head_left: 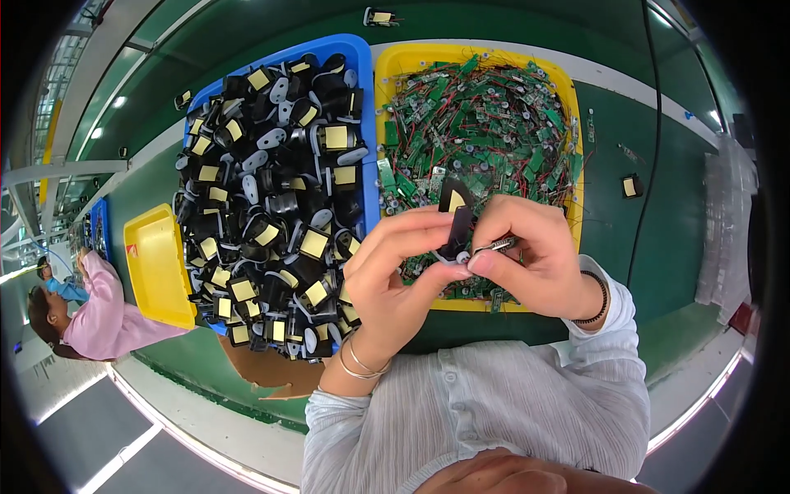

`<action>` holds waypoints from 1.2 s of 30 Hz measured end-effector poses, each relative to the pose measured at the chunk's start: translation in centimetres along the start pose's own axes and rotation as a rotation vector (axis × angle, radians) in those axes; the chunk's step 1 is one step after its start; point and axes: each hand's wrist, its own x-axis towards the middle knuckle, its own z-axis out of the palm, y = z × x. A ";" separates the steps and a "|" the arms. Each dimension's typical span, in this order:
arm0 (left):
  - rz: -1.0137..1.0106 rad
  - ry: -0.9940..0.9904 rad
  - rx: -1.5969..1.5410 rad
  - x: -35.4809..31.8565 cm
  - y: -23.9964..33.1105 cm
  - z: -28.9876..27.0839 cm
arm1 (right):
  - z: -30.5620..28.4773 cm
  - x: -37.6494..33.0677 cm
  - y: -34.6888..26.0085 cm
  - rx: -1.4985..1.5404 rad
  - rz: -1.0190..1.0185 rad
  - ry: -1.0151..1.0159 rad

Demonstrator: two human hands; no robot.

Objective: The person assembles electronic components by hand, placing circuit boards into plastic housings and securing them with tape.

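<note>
My left hand (387,276) is closed on a black plastic housing (455,235), pinched between thumb and fingers. The housing has a yellow pad on its upper part. Close beside it, my right hand (535,255) pinches a small circuit board (499,244) between thumb and forefinger, its end meeting the housing near my left thumb. How the two parts join is hidden by my fingertips. Both hands are above the near part of a yellow bin (574,107) heaped with green circuit boards (469,123) and thin red wires.
A blue bin (366,99), piled with black housings (280,189), stands to the left. Beyond it is another yellow bin (156,267). A loose housing (631,186) and a dark cable (656,148) lie on the green table at right. A person in pink (107,317) sits far left.
</note>
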 end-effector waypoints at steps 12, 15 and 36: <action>0.199 -0.037 0.198 0.4 0.0 -0.3 | 0.3 0.3 0.4 -0.259 -0.227 0.147; 0.191 -0.015 0.217 0.3 0.0 -0.2 | 0.4 0.3 0.4 -0.288 -0.218 0.161; -0.044 -0.092 -0.200 0.0 0.1 0.1 | -0.7 1.0 0.6 0.245 0.086 -0.050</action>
